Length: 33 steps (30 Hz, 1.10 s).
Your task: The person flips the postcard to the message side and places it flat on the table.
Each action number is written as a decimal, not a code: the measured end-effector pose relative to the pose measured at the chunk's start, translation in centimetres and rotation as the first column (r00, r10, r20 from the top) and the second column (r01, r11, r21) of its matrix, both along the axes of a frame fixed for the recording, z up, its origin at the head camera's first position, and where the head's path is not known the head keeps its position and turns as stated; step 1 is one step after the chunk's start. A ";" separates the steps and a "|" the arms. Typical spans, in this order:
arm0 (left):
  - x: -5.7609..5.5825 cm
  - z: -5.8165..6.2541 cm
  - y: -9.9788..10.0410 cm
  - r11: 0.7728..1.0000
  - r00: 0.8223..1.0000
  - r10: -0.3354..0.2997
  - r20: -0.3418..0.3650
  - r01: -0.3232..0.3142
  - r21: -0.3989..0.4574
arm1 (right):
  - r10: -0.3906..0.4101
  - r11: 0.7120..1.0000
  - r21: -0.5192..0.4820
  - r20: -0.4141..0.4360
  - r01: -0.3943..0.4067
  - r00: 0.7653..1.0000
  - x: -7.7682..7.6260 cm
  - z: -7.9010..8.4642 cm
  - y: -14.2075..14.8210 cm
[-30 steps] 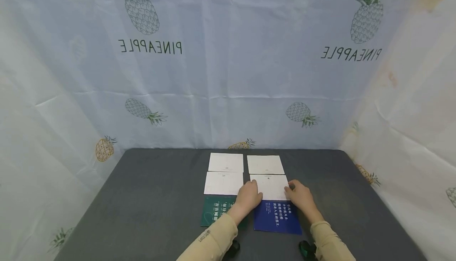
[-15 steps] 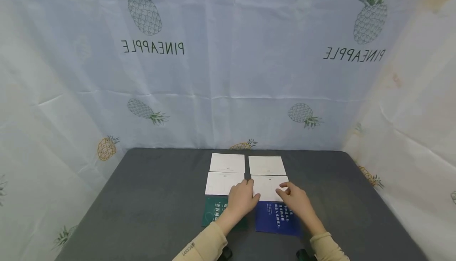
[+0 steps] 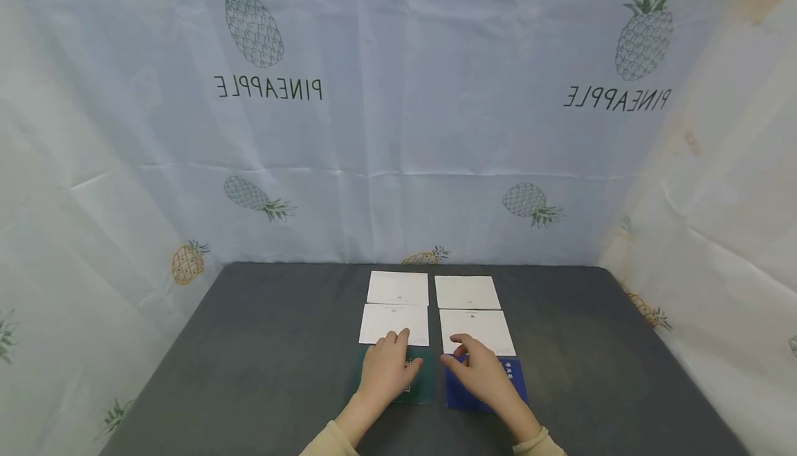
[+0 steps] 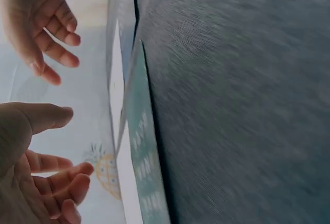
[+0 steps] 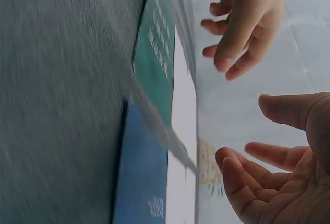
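Observation:
My left hand (image 3: 384, 369) is over a green card with pale writing (image 3: 425, 375), covering most of it in the head view. Its fingers are spread and hold nothing. Over the blue card (image 3: 459, 395) is my right hand (image 3: 484, 374), thumb and fingers loosely bent with a gap between them. Both wrist views show the hands raised off the cards. Beyond the green card lies a white card (image 3: 394, 323), and another white card (image 3: 482, 331) lies beyond the blue one. All lie flat, in two columns with a narrow gap between.
Farther back are two more white cards, a left one (image 3: 398, 286) and a right one (image 3: 467, 292), one heading each column. The dark table (image 3: 268, 359) ends against a pale curtain (image 3: 398, 131) printed with pineapples, which also hangs at both sides.
Both hands have left the near right white card and drawn back toward the person. The left has moved left over the green card, the right back over the blue one. The cards keep their places.

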State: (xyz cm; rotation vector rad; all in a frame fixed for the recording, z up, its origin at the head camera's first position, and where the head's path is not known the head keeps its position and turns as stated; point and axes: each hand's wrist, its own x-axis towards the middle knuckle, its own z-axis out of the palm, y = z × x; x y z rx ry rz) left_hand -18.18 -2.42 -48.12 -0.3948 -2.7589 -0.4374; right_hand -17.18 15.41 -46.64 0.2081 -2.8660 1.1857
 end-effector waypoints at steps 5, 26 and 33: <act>0.7 -0.4 -1.6 0.999 0.998 0.036 0.051 -0.037 0.024 | 0.092 0.996 -0.013 0.030 -0.092 0.995 0.7 -0.5 -1.5; 1.6 -2.7 -5.5 0.948 0.954 0.151 0.259 -0.214 0.234 | 0.165 0.981 -0.134 0.179 -0.142 0.970 1.7 -2.9 -3.2; 1.4 -2.4 -6.2 0.931 0.938 0.143 0.316 -0.236 0.279 | 0.168 0.954 -0.282 0.236 -0.098 0.957 1.2 -3.1 -3.1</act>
